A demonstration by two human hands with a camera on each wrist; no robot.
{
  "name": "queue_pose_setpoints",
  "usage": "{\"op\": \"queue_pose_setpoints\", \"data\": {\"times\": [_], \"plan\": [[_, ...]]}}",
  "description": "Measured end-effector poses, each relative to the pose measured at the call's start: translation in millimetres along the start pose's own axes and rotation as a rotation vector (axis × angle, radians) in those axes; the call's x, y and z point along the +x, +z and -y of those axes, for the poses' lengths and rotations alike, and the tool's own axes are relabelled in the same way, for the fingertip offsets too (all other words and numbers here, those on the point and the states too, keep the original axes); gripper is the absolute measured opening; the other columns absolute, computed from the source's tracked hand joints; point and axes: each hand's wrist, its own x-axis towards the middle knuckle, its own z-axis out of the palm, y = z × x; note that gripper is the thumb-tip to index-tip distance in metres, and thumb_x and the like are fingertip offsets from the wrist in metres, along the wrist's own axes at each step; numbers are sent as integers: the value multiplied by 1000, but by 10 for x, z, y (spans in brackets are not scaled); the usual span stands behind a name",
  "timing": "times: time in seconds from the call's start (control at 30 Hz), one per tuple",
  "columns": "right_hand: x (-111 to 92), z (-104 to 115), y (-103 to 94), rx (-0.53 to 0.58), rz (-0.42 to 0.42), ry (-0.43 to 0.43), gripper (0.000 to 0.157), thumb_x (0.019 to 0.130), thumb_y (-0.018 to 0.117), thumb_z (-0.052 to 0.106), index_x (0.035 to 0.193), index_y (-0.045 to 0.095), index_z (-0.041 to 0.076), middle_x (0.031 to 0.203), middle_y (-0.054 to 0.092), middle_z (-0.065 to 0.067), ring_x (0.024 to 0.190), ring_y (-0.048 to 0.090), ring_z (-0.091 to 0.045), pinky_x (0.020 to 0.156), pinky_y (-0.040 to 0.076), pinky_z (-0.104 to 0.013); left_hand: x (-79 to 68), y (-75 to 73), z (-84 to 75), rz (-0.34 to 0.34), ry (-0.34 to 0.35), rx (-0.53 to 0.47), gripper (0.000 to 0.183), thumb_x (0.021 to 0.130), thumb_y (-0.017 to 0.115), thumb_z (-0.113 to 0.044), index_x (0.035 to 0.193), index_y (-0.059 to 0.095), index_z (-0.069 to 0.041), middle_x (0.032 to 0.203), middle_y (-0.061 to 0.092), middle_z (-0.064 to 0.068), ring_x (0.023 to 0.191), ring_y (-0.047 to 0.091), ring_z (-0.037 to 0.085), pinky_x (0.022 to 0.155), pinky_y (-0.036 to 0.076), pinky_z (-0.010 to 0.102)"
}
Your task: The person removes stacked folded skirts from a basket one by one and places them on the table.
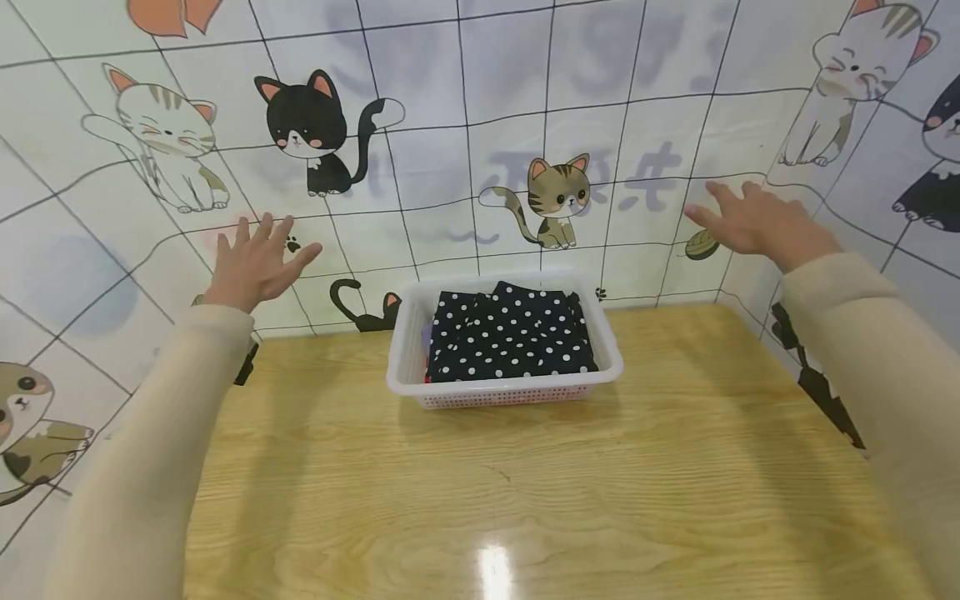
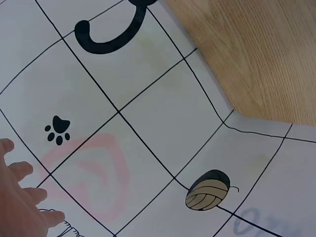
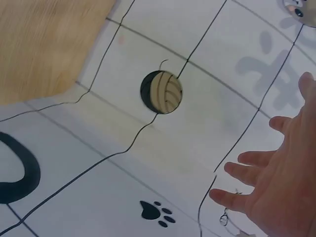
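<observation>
A white plastic basket (image 1: pixel 506 386) stands at the back of the wooden table, close to the wall. Folded black cloth with white polka dots (image 1: pixel 510 333) fills most of it, and bits of purple and red show at its left side. My left hand (image 1: pixel 258 262) is raised to the left of the basket, fingers spread, holding nothing. To the basket's right my right hand (image 1: pixel 761 223) is held up too, its fingers extended and nothing in it. In the wrist views, parts of the left hand (image 2: pixel 24 197) and right hand (image 3: pixel 281 177) appear before the wall.
The wooden table (image 1: pixel 480 475) spreads in front of the basket. A wall covering (image 1: pixel 435 167) with a line grid and printed cartoon cats borders the table at the back and both sides. A bright light reflection lies near the table's front.
</observation>
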Motion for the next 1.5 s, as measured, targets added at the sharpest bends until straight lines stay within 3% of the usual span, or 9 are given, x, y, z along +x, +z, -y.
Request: {"op": "queue_pose_setpoints", "data": {"times": [0.17, 0.53, 0.73, 0.9, 1.07, 1.27, 1.5], "plan": [[-49, 19, 53, -35, -23, -22, 93, 98, 3, 76, 163, -17, 13, 157, -3, -50, 136, 17, -75, 103, 22, -87, -65, 64, -40, 17, -1, -28, 98, 97, 16, -81, 167, 10, -12, 170, 9, 31, 152, 1, 62, 116, 0, 83], [-376, 241, 238, -23, -84, -90, 88, 102, 8, 71, 166, -10, 13, 161, 9, -45, 137, 22, -71, 101, 27, -86, -321, 82, -248, -64, 13, -97, 95, 99, 20, -78, 166, 15, -11, 170, 10, 29, 154, 3, 60, 116, 6, 83], [-656, 446, 440, 46, -133, -154, 86, 106, 19, 66, 166, -9, 13, 164, 16, -39, 143, 24, -64, 106, 28, -82, -620, 136, -442, -81, 60, -129, 91, 101, 25, -74, 166, 17, -11, 170, 14, 28, 153, 9, 60, 117, 11, 80], [-929, 566, 602, 195, -178, -202, 81, 109, 27, 59, 166, -10, 16, 169, 18, -30, 147, 27, -58, 106, 28, -80, -876, 219, -682, -99, 107, -197, 86, 103, 29, -71, 167, 15, -16, 172, 15, 23, 156, 11, 55, 119, 16, 76], [-1105, 711, 790, 404, -244, -261, 73, 111, 35, 47, 168, -3, 20, 168, 25, -28, 146, 35, -54, 106, 31, -79, -1027, 374, -970, -113, 126, -354, 82, 104, 35, -68, 167, 18, -19, 173, 19, 16, 158, 19, 45, 122, 23, 69], [-1131, 952, 1051, 559, -280, -313, 71, 111, 42, 39, 167, 7, 14, 159, 38, -31, 141, 44, -54, 107, 38, -76, -1129, 632, -1304, -113, 126, -604, 76, 105, 42, -62, 166, 24, -20, 171, 27, 9, 158, 26, 36, 126, 24, 62], [-1078, 1247, 1246, 714, -230, -326, 71, 110, 45, 37, 167, 10, 11, 158, 42, -29, 142, 44, -51, 108, 39, -75, -1164, 834, -1663, -51, 110, -931, 68, 106, 48, -51, 163, 29, -19, 167, 35, 13, 154, 35, 35, 123, 34, 58]]}}
